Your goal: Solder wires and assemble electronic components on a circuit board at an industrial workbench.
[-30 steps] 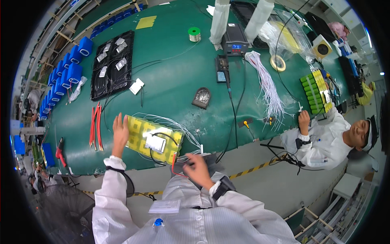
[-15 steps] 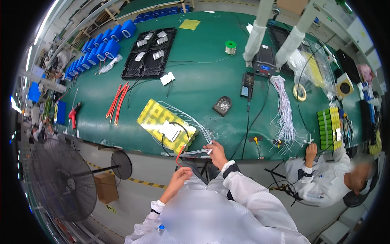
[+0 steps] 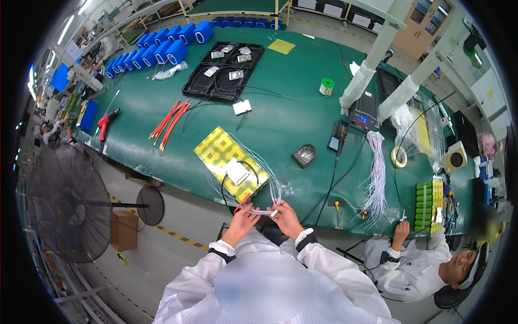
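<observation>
1. White wires (image 3: 263, 211) run between my two hands just off the near edge of the green desk (image 3: 280, 116), looping back up to the yellow battery pack (image 3: 231, 163).
2. My left hand (image 3: 244, 217) is pinched shut on the wires' left end, beside a red lead (image 3: 241, 203).
3. My right hand (image 3: 283, 214) pinches the wires' right end, fingers curled around them.
4. I see the yellow battery pack lying flat on the desk just beyond my hands, with a white patch on top.
5. Further along the desk I see a bundle of red cables (image 3: 170, 120), a black tray (image 3: 224, 71) and a row of blue packs (image 3: 162, 48).
6. Another person (image 3: 418, 264) sits at my right, one hand at the desk edge.
</observation>
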`<state>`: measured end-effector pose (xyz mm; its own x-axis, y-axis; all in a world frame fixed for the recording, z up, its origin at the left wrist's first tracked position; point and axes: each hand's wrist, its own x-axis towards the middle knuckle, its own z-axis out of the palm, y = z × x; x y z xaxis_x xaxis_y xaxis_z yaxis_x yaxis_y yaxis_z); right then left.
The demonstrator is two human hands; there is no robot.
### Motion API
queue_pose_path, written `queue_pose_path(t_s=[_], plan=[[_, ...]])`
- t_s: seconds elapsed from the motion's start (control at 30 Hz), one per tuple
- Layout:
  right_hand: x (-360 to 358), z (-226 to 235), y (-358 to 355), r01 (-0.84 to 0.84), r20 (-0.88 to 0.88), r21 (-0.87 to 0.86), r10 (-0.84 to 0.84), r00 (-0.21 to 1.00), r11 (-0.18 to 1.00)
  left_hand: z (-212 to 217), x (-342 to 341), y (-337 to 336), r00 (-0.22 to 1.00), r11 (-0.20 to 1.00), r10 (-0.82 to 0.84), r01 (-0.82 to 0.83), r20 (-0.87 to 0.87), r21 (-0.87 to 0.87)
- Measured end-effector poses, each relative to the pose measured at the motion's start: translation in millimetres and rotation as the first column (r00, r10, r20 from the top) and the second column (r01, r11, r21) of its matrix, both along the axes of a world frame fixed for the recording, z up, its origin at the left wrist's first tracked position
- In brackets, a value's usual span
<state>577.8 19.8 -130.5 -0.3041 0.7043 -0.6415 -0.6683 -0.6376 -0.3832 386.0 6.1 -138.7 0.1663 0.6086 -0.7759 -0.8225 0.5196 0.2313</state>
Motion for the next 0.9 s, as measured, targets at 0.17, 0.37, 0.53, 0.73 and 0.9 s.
queue_pose_path(t_s=[0.17,0.37,0.53,0.73,0.9], plan=[[-2,-9,2,-0.029,0.019,-0.042,0.03,0.999,0.999,-16,-12,-20,0.993,0.993,-0.105,0.107,-0.05,0.04],[-5,-11,7,-0.05,0.053,-0.073,0.054,0.997,0.996,2,-19,-30,0.952,0.96,-0.264,0.275,-0.156,0.059],[1,-19,10,0.009,0.224,-0.106,0.015,0.974,0.994,17,-25,-44,0.729,0.818,-0.488,0.574,-0.48,0.039],[2,-18,7,0.155,0.688,0.001,-0.113,0.717,0.988,37,-114,-35,0.566,0.838,-0.351,0.546,-0.746,0.02],[-28,7,19,0.071,0.361,0.071,-0.092,0.928,0.995,62,-181,25,0.434,0.914,-0.165,0.406,-0.886,0.028]])
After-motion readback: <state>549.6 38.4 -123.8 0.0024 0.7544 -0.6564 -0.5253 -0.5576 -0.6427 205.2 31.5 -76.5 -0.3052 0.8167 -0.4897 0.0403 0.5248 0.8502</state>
